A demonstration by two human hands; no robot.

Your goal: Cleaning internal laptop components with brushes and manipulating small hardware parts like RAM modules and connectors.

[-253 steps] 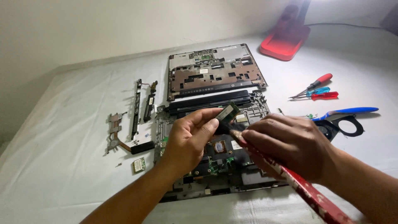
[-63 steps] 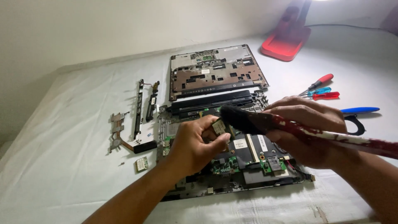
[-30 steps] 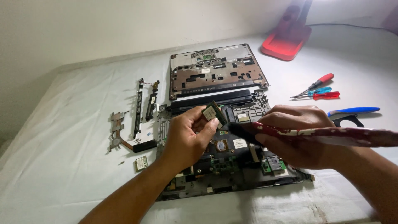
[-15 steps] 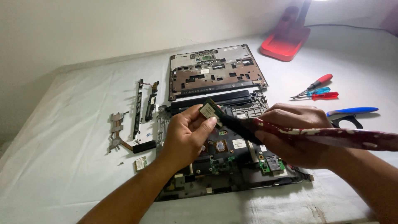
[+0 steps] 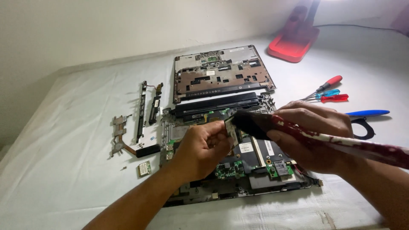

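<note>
Left hand (image 5: 200, 149) pinches a small circuit module (image 5: 230, 127) by its edges, raised above the opened laptop base (image 5: 255, 170) mid-table so its face meets the brush. Right hand (image 5: 315, 136) grips a red-speckled paintbrush (image 5: 341, 142), its dark bristles touching the module. Screwdrivers (image 5: 328, 91) lie near the table's right edge. The module's type is unclear; the fingers hide most of it, and the brush handle runs out of frame.
</note>
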